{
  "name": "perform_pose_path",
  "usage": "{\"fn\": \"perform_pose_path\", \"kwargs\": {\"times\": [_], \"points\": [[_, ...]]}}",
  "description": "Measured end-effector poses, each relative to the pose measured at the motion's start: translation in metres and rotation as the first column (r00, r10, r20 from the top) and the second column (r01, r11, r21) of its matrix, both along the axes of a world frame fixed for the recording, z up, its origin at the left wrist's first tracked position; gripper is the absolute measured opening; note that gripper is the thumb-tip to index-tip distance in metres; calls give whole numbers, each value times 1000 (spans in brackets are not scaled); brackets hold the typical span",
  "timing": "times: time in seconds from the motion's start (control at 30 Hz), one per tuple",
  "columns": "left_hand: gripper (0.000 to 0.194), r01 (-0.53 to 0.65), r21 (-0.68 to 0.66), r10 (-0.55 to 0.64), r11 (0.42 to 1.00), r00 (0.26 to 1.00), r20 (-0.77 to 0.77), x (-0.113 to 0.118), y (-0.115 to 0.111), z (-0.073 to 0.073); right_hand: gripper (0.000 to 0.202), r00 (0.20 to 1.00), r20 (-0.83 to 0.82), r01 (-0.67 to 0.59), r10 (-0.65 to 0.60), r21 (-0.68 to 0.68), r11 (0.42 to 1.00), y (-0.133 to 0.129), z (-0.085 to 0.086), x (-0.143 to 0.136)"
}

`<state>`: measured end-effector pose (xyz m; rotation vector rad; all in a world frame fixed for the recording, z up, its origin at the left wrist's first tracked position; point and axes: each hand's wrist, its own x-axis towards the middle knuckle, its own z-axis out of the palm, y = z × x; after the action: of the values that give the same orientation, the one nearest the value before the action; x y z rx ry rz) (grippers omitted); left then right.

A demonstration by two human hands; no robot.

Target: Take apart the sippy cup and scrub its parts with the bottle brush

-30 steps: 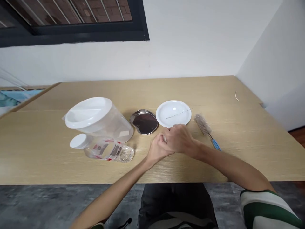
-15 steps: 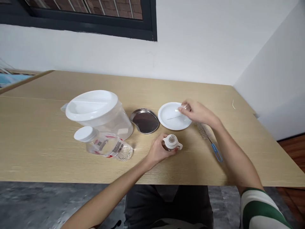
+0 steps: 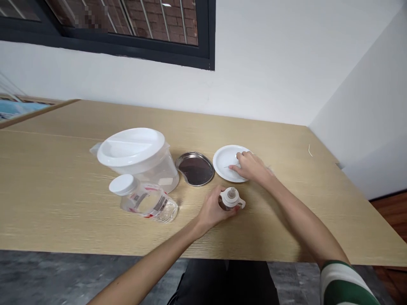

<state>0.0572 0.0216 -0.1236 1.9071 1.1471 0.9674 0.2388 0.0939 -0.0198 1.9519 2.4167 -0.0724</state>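
My left hand (image 3: 213,207) is wrapped round a baby bottle (image 3: 231,198) standing on the table; a clear teat tops its white collar, and a handle sticks out to the right. My right hand (image 3: 251,166) is over the right part of a white plate (image 3: 221,159), palm down with fingers curled. A thin wire-like piece (image 3: 227,166) lies on the plate at the thumb tip. Whatever is under the right fingers is hidden by the hand.
Left of the plate lies a kidney-shaped metal tray (image 3: 195,169). Further left are a lidded plastic pitcher (image 3: 136,148) and a clear bottle with a white cap (image 3: 146,201). A small pale strip (image 3: 309,150) lies at the far right.
My right hand has come lower and nearer over the plate; the clear piece seen in its fingers before is now out of sight. The forearm now covers the blue-handled brush. My left hand keeps its hold.
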Motion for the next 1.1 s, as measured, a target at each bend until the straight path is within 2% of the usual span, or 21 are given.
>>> {"fn": "perform_pose_path", "kwargs": {"times": [0.07, 0.13, 0.2, 0.3, 0.43, 0.53, 0.6, 0.7, 0.77, 0.8, 0.9, 0.93, 0.97, 1.03, 1.07, 1.1], "points": [[43, -6, -8, 6, 1000, 1000, -8, 1, 0, 1, 54, 998, -54, -3, 8, 108, 994, -21, 11, -4], [43, -18, -16, 18, 1000, 1000, -14, 1, 0, 0, 57, 992, -99, -79, 80, 11, 997, -45, 19, -11], [42, -31, -36, 31, 999, 1000, -4, 1, 0, 0, 60, 986, -47, -164, 161, -48, 985, -66, 21, -19], [39, 4, -107, 1, 994, 999, 46, 0, 0, 0, 59, 976, 42, -213, 214, -28, 977, -83, 16, -28], [38, 38, -117, -30, 992, 998, 63, -1, 0, 0, 43, 957, 35, -287, 287, 3, 958, -81, 1, -25], [41, 55, -123, -46, 991, 996, 77, -1, 1, -2, 40, 894, -2, -449, 449, 11, 894, -69, -9, -13], [44, 57, -131, -49, 990, 997, 63, 1, 2, -3, 39, 832, -63, -553, 552, 3, 833, -62, -8, -2], [45, 25, -92, -22, 995, 999, 26, 2, 3, -3, 24, 706, -228, -697, 671, -53, 715, -59, 8, 10], [46, 15, -68, -13, 998, 999, 33, 2, 2, -3, 30, 668, -322, -734, 671, -135, 666, -61, 23, 11], [47, 26, -74, -22, 997, 998, 55, 1, 2, -3, 35, 698, -325, -708, 638, -180, 683, -64, 29, 9], [49, 96, -148, -76, 984, 988, 133, -1, 1, -3, 45, 903, -101, -430, 418, -249, 868, -73, 39, -6], [49, 98, -168, -75, 981, 987, 140, -1, 1, -3, 43, 927, -16, -367, 374, -236, 900, -76, 40, -11], [48, 81, -171, -59, 982, 990, 129, -1, 1, -4, 37, 922, 24, -372, 386, -218, 902, -78, 41, -14], [50, 55, -131, -42, 990, 994, 103, 0, 1, -5, 29, 854, -26, -514, 520, -194, 835, -80, 42, -18], [52, 57, -114, -44, 992, 992, 116, 0, 1, -6, 33, 816, -81, -577, 572, -174, 798, -81, 42, -19], [53, 73, -110, -56, 991, 987, 150, 0, 1, -7, 40, 803, -117, -595, 584, -154, 788, -82, 43, -20]]}}
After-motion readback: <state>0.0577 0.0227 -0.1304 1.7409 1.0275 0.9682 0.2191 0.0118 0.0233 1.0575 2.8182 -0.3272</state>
